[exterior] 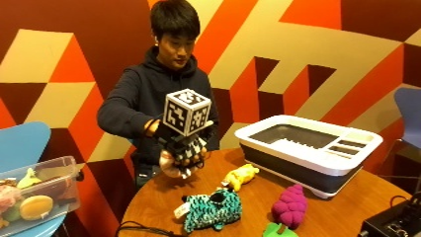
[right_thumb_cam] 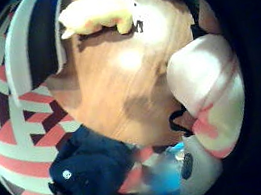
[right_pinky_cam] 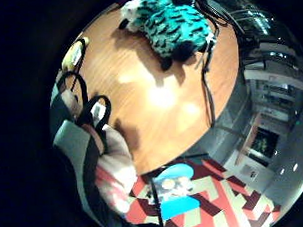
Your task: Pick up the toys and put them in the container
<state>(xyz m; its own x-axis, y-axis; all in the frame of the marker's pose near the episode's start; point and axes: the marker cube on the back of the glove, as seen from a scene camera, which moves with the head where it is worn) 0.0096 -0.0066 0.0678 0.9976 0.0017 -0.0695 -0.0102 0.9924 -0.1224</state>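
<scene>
Your gloved right hand (exterior: 181, 157) hangs above the near edge of the round wooden bench (exterior: 151, 205), its fingers (exterior: 190, 159) curled round a pale pink and white soft toy (exterior: 172, 168), which the palm views show bulging out beside the straps. It looks light and squashy, so it should give under your grip instead of slipping; a hold across its fattest part is the safe one. The white-rimmed container (exterior: 309, 148) stands well apart, on the far side of the bench.

Still on the bench are a yellow toy (exterior: 240, 176), a teal and black striped plush (exterior: 212, 209), a purple grape-shaped toy (exterior: 290, 206) and a small green one (exterior: 279, 230) at the front edge. All look soft and unbreakable. The striped plush is the bulkiest, so take it across the body, not by a limb or its tag.
</scene>
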